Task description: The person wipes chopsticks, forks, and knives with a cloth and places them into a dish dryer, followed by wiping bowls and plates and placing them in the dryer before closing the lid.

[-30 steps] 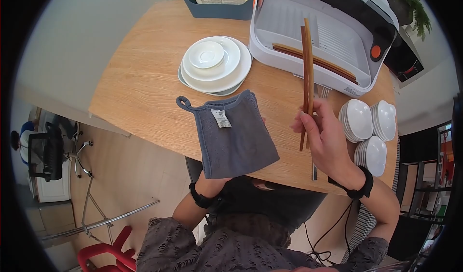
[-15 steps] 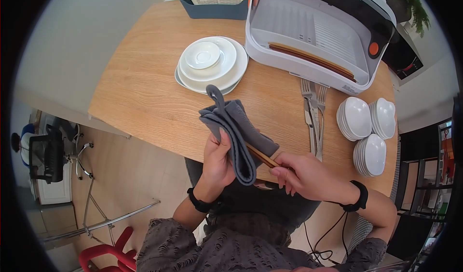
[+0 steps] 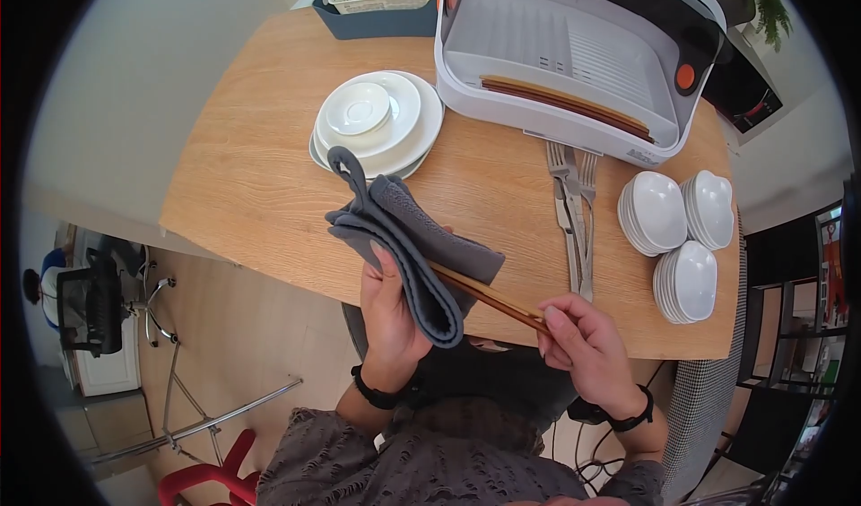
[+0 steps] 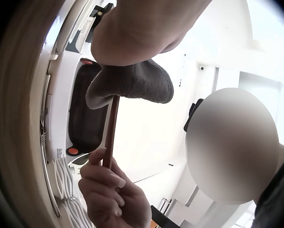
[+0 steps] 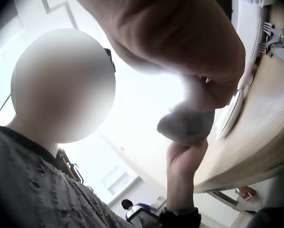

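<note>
A grey cloth [image 3: 404, 255] with a hanging loop is folded around one end of wooden chopsticks [image 3: 498, 302]. My left hand [image 3: 387, 313] grips the cloth from below, its thumb pressed on the near fold. The chopsticks slant out of the cloth down to the right, where my right hand [image 3: 583, 340] pinches their other end between thumb and fingers. In the left wrist view the cloth [image 4: 132, 83] wraps the upper end of a chopstick [image 4: 111, 133], with the right hand's curled fingers [image 4: 101, 175] at its lower end. The wrapped ends are hidden.
A white dish box [image 3: 529, 125] with its lid raised holds more chopsticks [image 3: 565, 107]. Stacked white plates [image 3: 421, 116] stand left of it. Forks and knives [image 3: 574, 219] lie beside stacked white bowls [image 3: 655, 210] on the right. A blue bin [image 3: 377, 26] stands at the back.
The right hand brought the chopsticks down from upright into the cloth, which the left hand folded round them. Since then the right hand has moved right, and more chopstick length shows.
</note>
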Action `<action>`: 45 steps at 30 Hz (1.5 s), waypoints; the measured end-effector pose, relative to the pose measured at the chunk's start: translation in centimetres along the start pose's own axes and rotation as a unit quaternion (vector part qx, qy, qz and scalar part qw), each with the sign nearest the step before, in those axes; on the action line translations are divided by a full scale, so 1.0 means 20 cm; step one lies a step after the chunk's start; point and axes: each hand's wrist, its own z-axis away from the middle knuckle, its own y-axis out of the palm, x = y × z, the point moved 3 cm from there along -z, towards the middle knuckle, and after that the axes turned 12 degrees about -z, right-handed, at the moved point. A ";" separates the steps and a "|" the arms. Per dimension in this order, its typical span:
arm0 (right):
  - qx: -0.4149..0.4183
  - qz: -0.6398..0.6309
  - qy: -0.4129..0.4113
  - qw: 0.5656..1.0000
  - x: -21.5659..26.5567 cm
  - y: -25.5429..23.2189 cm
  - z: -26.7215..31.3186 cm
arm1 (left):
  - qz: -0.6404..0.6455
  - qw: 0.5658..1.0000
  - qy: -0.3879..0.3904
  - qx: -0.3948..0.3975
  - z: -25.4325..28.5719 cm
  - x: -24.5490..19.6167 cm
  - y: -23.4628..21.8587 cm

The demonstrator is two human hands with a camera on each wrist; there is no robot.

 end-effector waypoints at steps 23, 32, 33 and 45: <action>-0.048 0.276 -0.250 0.927 -0.03 -0.04 0.01 | -0.180 0.980 -0.072 0.041 -0.03 0.05 0.18; -0.072 0.004 -0.286 0.956 0.00 -0.11 0.08 | -0.389 0.692 -0.365 0.487 0.05 0.07 0.36; -0.071 0.023 -0.316 0.946 -0.01 -0.13 0.07 | -0.409 0.650 -0.377 0.518 0.05 0.07 0.38; -0.215 -0.016 -0.405 0.889 0.06 -0.26 0.18 | -0.413 0.699 -0.375 0.447 0.05 0.05 0.31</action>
